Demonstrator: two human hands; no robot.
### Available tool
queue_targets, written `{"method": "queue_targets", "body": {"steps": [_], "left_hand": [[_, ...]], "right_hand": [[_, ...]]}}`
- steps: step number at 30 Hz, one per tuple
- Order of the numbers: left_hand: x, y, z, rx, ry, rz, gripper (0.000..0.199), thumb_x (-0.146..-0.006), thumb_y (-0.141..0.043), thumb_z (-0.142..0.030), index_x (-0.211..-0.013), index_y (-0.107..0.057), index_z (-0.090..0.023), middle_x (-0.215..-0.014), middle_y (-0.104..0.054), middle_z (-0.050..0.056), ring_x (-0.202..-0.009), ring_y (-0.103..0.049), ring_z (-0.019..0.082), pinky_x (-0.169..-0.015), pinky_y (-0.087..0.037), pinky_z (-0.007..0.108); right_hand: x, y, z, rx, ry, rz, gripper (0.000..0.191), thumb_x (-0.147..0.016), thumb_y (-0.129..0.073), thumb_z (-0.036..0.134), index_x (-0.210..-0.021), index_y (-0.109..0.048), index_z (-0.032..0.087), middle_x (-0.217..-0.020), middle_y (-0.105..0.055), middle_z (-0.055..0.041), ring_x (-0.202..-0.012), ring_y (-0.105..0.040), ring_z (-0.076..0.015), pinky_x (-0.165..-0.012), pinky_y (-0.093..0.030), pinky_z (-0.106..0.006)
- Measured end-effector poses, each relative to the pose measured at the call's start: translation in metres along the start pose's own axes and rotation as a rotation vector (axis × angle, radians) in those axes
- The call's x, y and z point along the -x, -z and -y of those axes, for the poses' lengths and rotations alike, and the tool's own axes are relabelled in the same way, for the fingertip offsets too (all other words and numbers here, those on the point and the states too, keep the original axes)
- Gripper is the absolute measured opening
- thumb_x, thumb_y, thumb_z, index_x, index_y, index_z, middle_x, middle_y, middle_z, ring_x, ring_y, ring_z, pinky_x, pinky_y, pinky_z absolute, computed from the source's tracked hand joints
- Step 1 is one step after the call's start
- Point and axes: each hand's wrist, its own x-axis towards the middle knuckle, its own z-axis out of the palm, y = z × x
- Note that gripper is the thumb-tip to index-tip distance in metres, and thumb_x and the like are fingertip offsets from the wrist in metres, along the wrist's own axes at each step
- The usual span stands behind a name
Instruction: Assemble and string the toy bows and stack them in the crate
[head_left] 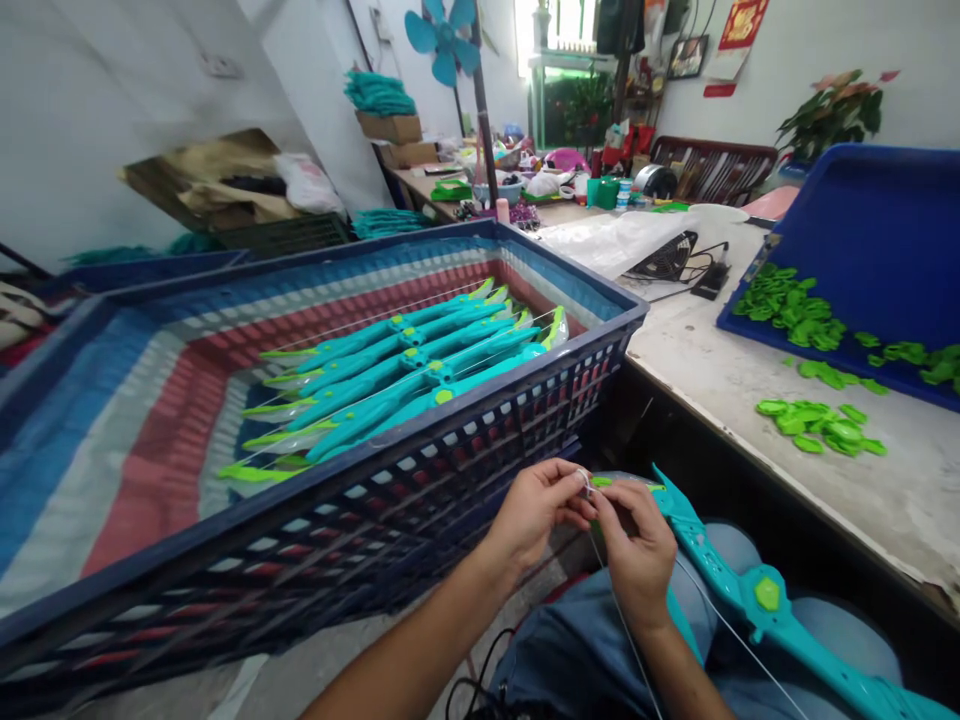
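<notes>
A teal toy bow [720, 560] with a bright green hexagonal piece at its middle lies across my lap. Its green tip is close behind my fingers, partly hidden by my right hand. White string [621, 610] hangs from between my hands, and another length runs along the bow. My left hand [529, 515] is closed, pinching a small loop of the string between thumb and forefinger. Right beside it, my right hand [637, 550] is closed too, its thumb and finger pinching the string at the bow's tip.
At left stands a large dark blue plastic crate [420, 470], lined with striped fabric and holding several teal bows [405, 375]. Loose green parts [821, 425] lie on the worktable [697, 370] at right, near a tilted blue bin [877, 220] with more. A black fan [664, 257] lies farther back.
</notes>
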Motion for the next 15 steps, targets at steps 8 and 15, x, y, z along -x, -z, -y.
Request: {"method": "queue_targets", "body": {"steps": [8,15], "left_hand": [[-0.003,-0.003,0.006,0.068,-0.023,0.048,0.045,-0.047,-0.082,-0.045,-0.066,-0.059,-0.011,-0.056,-0.063,0.002,-0.042,-0.058,0.011,-0.041,-0.045,0.021],[-0.022,0.007,0.016,0.120,-0.014,0.028,0.044,-0.044,-0.078,-0.047,-0.061,-0.057,-0.013,-0.050,-0.057,0.000,-0.037,-0.051,0.011,-0.040,-0.040,0.025]], "right_hand": [[-0.014,0.012,-0.005,0.085,0.021,0.097,0.014,-0.084,-0.062,0.032,-0.083,-0.071,0.021,-0.085,-0.068,-0.0051,-0.076,-0.066,-0.0190,-0.070,-0.056,-0.028],[-0.040,0.014,-0.052,0.197,0.349,0.475,0.027,-0.089,-0.055,0.035,-0.110,-0.070,0.027,-0.100,-0.071,-0.0049,-0.082,-0.071,-0.0199,-0.068,-0.059,-0.022]]}}
